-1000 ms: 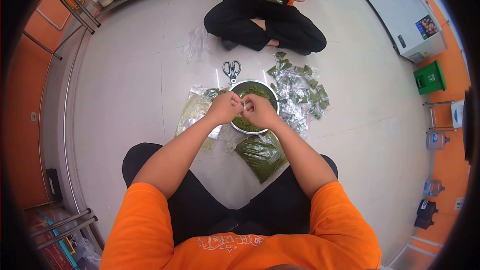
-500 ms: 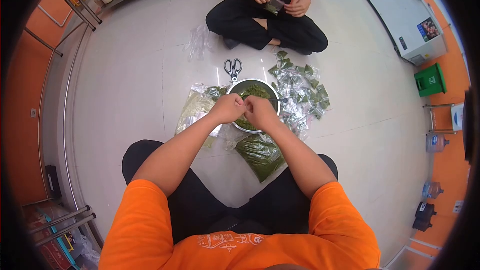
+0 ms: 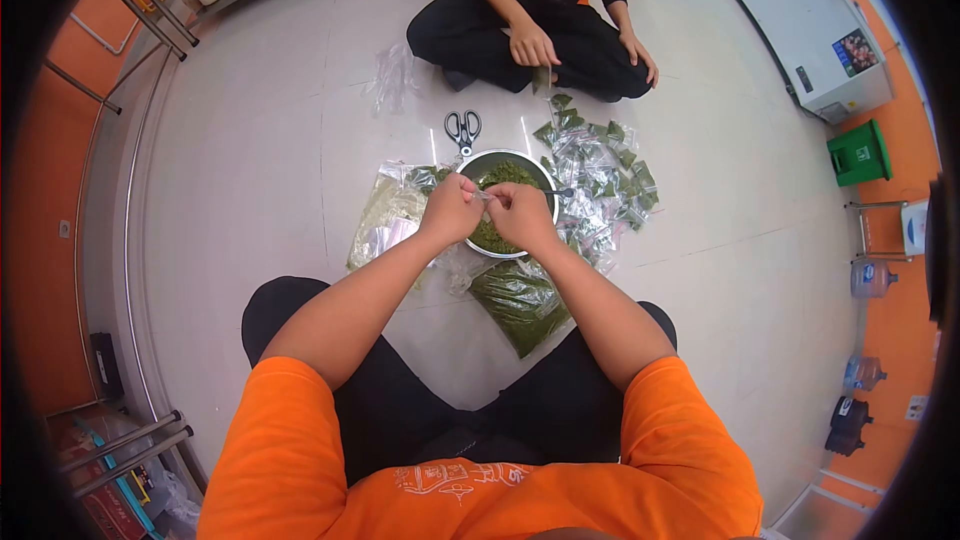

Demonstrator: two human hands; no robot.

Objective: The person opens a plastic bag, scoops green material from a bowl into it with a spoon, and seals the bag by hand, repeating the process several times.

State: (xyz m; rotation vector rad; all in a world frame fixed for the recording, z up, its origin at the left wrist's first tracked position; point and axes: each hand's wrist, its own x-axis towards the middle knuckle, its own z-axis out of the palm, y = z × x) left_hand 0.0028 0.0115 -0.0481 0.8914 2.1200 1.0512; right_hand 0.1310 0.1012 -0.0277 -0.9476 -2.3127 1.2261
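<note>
A small clear plastic bag point(image 3: 482, 196) is pinched between my left hand point(image 3: 452, 210) and my right hand point(image 3: 521, 215), over a round metal bowl point(image 3: 551, 175). Chopped green stuff point(image 3: 507, 174) fills part of the bowl, and a dark handle point(image 3: 562, 193) crosses its right rim. Black-handled scissors point(image 3: 463, 129) lie just beyond the bowl. Close on its near side rests a large bag of green stuff point(image 3: 520, 306). Many small filled packets point(image 3: 605, 175) are heaped to the right, and clear plastic bags point(image 3: 388, 215) lie to the left.
Across from me a person point(image 3: 530, 25) sits cross-legged, one hand holding a small packet above the heap. Loose plastic point(image 3: 393, 80) lies on the floor at their side. A white freezer point(image 3: 800, 30) and a green bin point(image 3: 860, 154) stand at the right, a metal rack at the upper left.
The other person has lowered one hand with the packet toward the heap and moved the other to their knee. My hands are slightly farther apart, with the small bag now showing between them.
</note>
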